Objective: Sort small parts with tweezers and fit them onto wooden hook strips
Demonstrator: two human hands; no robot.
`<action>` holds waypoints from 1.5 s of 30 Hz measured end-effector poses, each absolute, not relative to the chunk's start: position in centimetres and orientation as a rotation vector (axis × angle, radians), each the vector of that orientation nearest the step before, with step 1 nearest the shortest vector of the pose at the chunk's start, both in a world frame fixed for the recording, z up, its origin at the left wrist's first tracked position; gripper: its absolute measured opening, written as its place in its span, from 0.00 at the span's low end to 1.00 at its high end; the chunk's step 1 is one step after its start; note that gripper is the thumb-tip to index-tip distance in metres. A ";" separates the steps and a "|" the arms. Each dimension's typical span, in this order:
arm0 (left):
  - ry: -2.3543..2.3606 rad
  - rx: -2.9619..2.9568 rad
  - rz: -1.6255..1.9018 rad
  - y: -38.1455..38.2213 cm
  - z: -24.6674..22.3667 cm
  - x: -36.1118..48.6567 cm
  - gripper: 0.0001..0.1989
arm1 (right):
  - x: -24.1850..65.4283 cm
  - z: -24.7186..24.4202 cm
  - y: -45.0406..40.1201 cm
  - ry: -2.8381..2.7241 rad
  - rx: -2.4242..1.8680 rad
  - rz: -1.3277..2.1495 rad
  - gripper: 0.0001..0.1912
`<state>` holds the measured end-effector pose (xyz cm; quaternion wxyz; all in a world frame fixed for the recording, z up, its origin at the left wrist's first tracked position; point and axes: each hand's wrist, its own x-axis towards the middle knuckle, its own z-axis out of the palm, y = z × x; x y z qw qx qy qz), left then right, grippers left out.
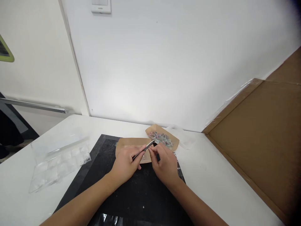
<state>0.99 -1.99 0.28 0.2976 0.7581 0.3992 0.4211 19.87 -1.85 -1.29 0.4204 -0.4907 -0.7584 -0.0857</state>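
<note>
My left hand [128, 161] is closed around a slim dark stick-like tool [147, 147] with a pale upper edge, its far end slanting up to the right. Close beside that end, the thumb and fingers of my right hand [166, 163] are pinched together. Whatever they hold is too small to make out; a bit of black shows under the curled fingers. Beneath both hands lies a brown paper tray [122, 143], partly covered by them. Just behind my right hand, a second brown paper tray [174, 145] holds a heap of small grey-green and pinkish pieces [162, 138].
A black mat [131, 201] covers the table's middle. Left of it lies a clear plastic compartment box [60, 166] with its lid up. Crumpled translucent plastic [182, 136] sits at the back right. Cardboard [254, 135] stands along the right; a white wall [152, 69] rises behind.
</note>
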 end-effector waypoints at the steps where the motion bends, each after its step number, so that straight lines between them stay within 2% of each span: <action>1: 1.062 2.005 1.116 -2.0 0.3 1.0 0.16 | 19.8 -1.3 -2.0 -1.915 -1.222 -0.222 0.11; 45: 1.077 1.982 1.107 -2.0 0.0 1.0 0.16 | 20.1 -1.4 -1.8 -1.853 -1.230 -0.296 0.10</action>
